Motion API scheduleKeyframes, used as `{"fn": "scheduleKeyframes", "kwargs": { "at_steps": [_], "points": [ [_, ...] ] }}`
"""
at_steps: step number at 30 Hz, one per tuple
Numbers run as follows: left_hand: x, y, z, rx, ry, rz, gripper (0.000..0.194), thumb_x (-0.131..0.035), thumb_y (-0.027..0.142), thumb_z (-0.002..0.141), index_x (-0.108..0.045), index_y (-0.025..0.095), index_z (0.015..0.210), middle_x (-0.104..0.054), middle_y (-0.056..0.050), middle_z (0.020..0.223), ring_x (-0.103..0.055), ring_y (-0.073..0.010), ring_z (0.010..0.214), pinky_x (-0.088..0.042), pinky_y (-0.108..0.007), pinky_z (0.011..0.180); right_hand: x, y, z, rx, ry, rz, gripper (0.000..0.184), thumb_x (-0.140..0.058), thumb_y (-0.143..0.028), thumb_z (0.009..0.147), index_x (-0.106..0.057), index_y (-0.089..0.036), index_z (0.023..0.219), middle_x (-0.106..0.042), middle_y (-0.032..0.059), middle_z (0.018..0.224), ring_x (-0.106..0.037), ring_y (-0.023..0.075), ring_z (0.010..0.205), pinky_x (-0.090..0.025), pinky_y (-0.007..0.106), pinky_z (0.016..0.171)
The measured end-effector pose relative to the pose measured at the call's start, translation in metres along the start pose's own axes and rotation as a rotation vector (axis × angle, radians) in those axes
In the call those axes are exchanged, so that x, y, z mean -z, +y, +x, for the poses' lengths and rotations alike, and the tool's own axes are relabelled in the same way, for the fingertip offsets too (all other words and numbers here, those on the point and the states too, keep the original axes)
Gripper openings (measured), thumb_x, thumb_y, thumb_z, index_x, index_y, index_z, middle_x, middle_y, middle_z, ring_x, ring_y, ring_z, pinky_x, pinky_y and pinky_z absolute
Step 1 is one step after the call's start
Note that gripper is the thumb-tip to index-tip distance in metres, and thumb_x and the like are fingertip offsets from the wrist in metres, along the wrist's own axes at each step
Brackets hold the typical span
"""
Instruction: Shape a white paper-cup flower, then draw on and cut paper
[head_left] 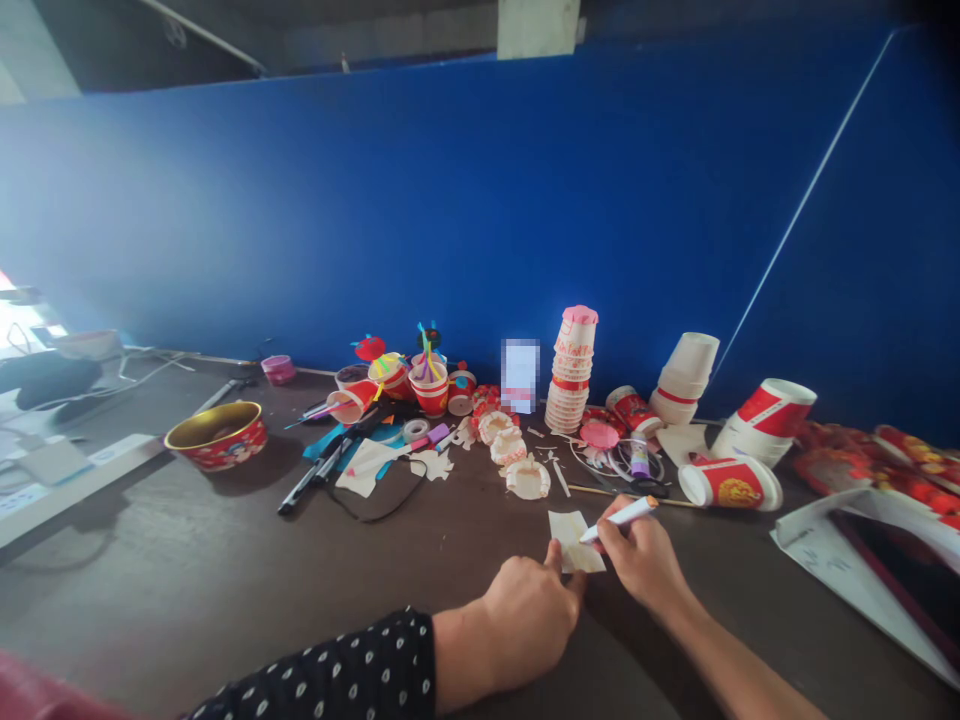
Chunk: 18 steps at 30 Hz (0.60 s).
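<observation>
Paper piece (564, 530): on the counter (262, 570), under the left grip (529, 615)'s fingertips
Marker (628, 512): in the right grip (646, 565), over the paper piece
Tall cup stack (568, 395): beyond both grips
Glue stick (639, 457): beyond the right grip
Bowl (217, 445): well left of the left grip
Power strip (82, 480): left of the bowl
Partition (420, 200): behind the tall cup stack

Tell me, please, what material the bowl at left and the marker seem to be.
Bowl: probably metal, since its gold inside shines; red printed outside.
Marker in right hand: likely plastic, its white barrel smooth and straight.
</observation>
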<state>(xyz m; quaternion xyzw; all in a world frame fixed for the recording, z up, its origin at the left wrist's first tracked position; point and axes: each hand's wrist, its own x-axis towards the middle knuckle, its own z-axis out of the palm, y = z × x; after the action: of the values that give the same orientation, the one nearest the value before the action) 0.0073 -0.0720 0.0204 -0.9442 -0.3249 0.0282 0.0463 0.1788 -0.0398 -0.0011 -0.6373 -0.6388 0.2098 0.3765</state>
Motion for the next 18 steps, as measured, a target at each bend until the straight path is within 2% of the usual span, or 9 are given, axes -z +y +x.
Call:
{"fn": "scheduleKeyframes", "kwargs": {
  "at_steps": [5, 8, 18],
  "points": [
    [0.0002, 0.0004, -0.0008, 0.005, -0.010, -0.005, 0.037, -0.032, 0.018, 0.082, -0.041, 0.011, 0.118, -0.046, -0.027, 0.118, -0.063, -0.0232, 0.069, -0.048, -0.029, 0.048, -0.0012, 0.0006, 0.0001, -0.024, 0.003, 0.120, 0.018, -0.041, -0.036, 0.076, -0.046, -0.022, 0.065, -0.059, -0.0016, 0.051, -0.060, 0.0165, 0.051, -0.042, 0.023, 0.050],
    [-0.0014, -0.0001, -0.0004, 0.006, -0.009, -0.005, 0.037, -0.033, 0.019, 0.082, -0.042, 0.012, 0.117, -0.047, -0.027, 0.117, -0.063, -0.0231, 0.068, -0.048, -0.029, 0.047, -0.0019, 0.0011, 0.0001, -0.014, 0.006, 0.109, 0.019, -0.042, -0.038, 0.075, -0.047, -0.022, 0.067, -0.059, -0.0019, 0.049, -0.060, 0.0168, 0.051, -0.042, 0.023, 0.050],
    [-0.0068, -0.0009, 0.0006, 0.002, 0.000, 0.018, 0.036, -0.033, 0.020, 0.083, -0.042, 0.012, 0.117, -0.047, -0.027, 0.117, -0.063, -0.0227, 0.066, -0.047, -0.028, 0.046, 0.0011, -0.0018, -0.0010, 0.019, 0.005, 0.005, 0.013, -0.044, -0.028, 0.071, -0.046, -0.022, 0.059, -0.060, -0.0020, 0.050, -0.058, 0.0157, 0.051, -0.040, 0.023, 0.050]
  ]
}}
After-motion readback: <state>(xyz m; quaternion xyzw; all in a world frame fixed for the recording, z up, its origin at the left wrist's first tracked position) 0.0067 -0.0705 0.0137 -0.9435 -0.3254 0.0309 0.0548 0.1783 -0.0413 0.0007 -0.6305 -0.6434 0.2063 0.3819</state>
